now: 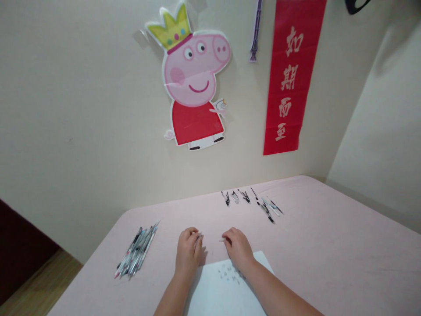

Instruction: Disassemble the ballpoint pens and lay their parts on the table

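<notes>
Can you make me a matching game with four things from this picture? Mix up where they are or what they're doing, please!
Things:
1. pile of pens
2. right hand
3. white sheet
4. long red banner

Where or what:
A. hanging on the wall
B. on the pink table, over to the left of the left hand
C. on the pink table, partly under the right forearm
D. pinching a thin pale piece

Right pairs: 1-B, 2-D, 3-C, 4-A
</notes>
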Action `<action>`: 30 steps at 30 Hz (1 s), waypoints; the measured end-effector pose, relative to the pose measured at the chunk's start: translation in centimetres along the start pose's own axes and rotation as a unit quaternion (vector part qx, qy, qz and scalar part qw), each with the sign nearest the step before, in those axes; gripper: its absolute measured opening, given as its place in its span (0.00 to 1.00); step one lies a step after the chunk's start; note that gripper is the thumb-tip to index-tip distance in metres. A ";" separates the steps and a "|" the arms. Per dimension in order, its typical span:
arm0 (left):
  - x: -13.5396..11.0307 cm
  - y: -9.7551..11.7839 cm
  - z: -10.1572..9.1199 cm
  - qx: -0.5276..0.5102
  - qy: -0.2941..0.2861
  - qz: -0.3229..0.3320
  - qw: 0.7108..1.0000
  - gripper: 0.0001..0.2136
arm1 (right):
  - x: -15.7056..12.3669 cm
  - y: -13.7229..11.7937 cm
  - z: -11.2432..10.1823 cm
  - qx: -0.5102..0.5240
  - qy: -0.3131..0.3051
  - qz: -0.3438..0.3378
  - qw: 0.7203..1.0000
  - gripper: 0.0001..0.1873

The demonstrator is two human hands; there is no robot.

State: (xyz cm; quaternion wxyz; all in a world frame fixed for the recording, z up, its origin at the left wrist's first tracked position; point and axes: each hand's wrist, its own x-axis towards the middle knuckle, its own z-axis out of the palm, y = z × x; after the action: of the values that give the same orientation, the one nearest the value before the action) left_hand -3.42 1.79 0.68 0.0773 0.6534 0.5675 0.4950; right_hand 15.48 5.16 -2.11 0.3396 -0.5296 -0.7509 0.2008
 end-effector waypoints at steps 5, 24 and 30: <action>0.1 0.0 0.0 -0.149 0.099 -0.179 0.967 0.09 | 0.0 0.1 0.2 0.048 0.022 -0.018 0.998 0.15; 0.2 0.6 0.6 -0.524 -0.016 -0.419 0.741 0.07 | -0.4 -1.3 -0.1 0.136 -0.073 -0.040 0.987 0.16; 0.3 0.4 0.8 -0.500 0.002 -0.420 0.757 0.06 | -0.3 -1.4 0.0 0.132 -0.071 -0.033 0.988 0.15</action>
State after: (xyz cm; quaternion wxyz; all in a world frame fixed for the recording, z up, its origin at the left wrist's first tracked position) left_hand -2.63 2.26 0.72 0.5921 0.2172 0.4569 0.6273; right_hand 14.62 4.34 -1.28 0.3587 -0.4396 -0.7572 0.3236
